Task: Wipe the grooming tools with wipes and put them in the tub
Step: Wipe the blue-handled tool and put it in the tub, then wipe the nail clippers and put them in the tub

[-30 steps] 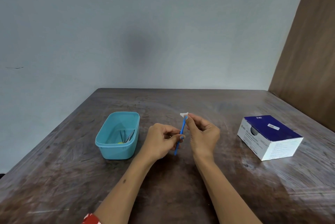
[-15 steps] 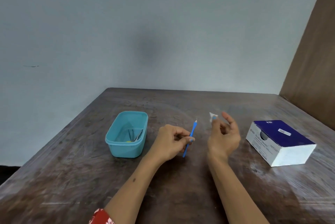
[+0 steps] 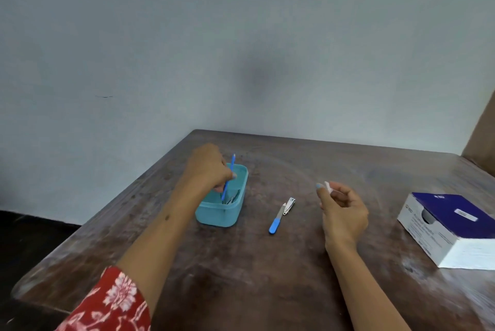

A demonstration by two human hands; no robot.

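Left hand now over tub

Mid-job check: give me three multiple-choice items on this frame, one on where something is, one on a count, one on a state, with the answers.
1. Where is the white and blue box?
A. at the table's right side
B. inside the tub
C. under the left hand

2. How many tools lie loose on the table between the tub and the right hand?
A. none
B. two
C. five

3. What is the right hand doing?
A. lying flat and empty
B. pinching a small white wipe
C. gripping the tub

Answers:
1 A, the box sits at the right edge.
2 B, a blue-handled nail file and a nail clipper.
3 B, the white wipe shows at its fingertips, while the left hand lowers the thin blue tool into the teal tub.
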